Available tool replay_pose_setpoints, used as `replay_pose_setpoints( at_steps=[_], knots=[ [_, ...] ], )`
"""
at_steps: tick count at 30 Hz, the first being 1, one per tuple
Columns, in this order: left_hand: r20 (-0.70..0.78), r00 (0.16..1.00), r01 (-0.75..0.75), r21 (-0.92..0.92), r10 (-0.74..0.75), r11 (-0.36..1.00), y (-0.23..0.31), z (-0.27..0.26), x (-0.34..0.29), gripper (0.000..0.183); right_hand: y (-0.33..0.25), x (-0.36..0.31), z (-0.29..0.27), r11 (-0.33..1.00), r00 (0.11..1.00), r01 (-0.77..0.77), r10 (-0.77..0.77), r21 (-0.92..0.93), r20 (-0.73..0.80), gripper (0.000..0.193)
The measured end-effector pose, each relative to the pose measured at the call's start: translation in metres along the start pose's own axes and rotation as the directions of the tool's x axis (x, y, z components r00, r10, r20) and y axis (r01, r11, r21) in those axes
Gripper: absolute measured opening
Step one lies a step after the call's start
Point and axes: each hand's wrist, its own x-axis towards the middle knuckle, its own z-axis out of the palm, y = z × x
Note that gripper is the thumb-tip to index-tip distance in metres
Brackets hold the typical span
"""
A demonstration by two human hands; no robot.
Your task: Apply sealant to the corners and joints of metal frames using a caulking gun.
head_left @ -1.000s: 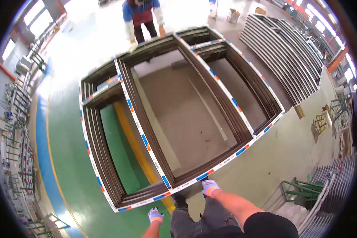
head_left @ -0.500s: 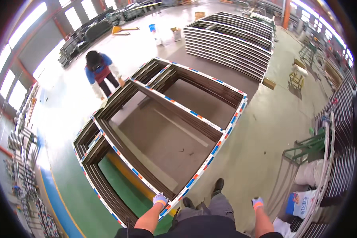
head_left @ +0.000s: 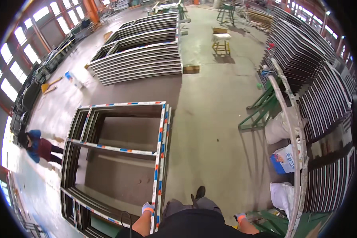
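Observation:
My left hand (head_left: 148, 208), in a light glove with an orange cuff, is at the near right part of a stack of dark window frames (head_left: 119, 150). Its fingers look curled at the rail edge. White tape with red and blue patches runs along the top frame's rails. My right hand (head_left: 240, 217), gloved alike, is low on the right, beside green metalwork (head_left: 265, 222). Its fingers are drawn together, with something small and dark at their tips that I cannot make out.
Another tall frame stack (head_left: 142, 59) stands farther off. A person (head_left: 39, 146) is beyond the near stack's left side. On the right are a green stand (head_left: 253, 115), white sacks (head_left: 281, 196), a curved pale rail (head_left: 285, 107) and racked profiles (head_left: 325, 103). A yellow stool (head_left: 221, 47) stands ahead.
My view has swung right, so the near stack sits farther left and the right-hand racks show more. The other person has straightened up from the stack. My right hand is now beside the green metalwork.

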Motion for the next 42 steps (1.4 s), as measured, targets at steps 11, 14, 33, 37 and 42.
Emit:
replay_pose_setpoints(
  at_steps=[11, 14, 33, 37, 42],
  knots=[
    [-0.054, 0.988, 0.125, -0.236, -0.141, 0.964, 0.245, -0.153, 0.175, 0.053, -0.211, 0.256, -0.472, 0.656, 0.770, 0.450, 0.059, 0.606, -0.635, 0.024],
    [-0.021, 0.989, 0.140, -0.201, -0.147, 0.970, 0.325, -0.218, 0.245, 0.054, -0.260, 0.280, -0.549, 0.578, 0.847, 0.372, 0.108, 0.726, -0.520, 0.022],
    [-0.221, 0.807, -0.587, -0.198, 0.548, 0.785, 1.187, -0.627, 0.538, 0.038, -0.288, 0.586, -0.996, 0.454, 0.988, -0.027, 0.150, 0.891, -0.047, 0.040],
    [-0.091, 0.968, -0.249, -0.266, 0.233, 0.931, 1.244, -0.628, 0.574, 0.049, -0.240, 0.691, -1.189, 0.492, 0.982, 0.018, 0.155, 0.870, -0.109, 0.040],
    [0.013, 0.999, 0.032, -0.485, -0.029, 0.874, 1.291, -0.654, 0.640, 0.059, -0.258, 0.813, -1.510, 0.459, 0.773, 0.428, 0.261, 0.778, -0.579, 0.022]
  ],
)
